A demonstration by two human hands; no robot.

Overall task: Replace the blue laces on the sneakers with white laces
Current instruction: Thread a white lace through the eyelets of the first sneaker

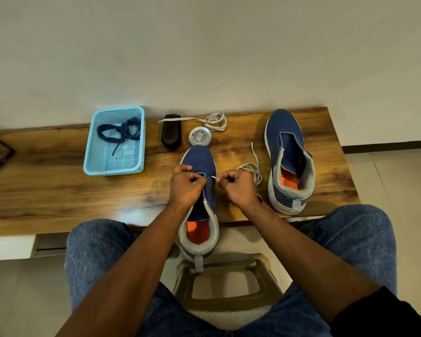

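Now you are threading the first eyelet of the near sneaker (198,166), which lies toe-away across the table (58,190) edge. Your right hand (238,188) pinches the tip of the white lace (252,169); your left hand (185,187) grips the eyelet flap, the two hands close together over the shoe. The rest of that lace trails just right of this sneaker, and the second sneaker (288,161) stands further right, unlaced. Beyond the toe lie a tin (199,136), a black brush (171,133) and the spare white lace (214,121). Left of the sneaker, the basket (93,152) holds the blue laces (120,131). Next, I judge, you must steady the tip and push it cleanly through the hole.
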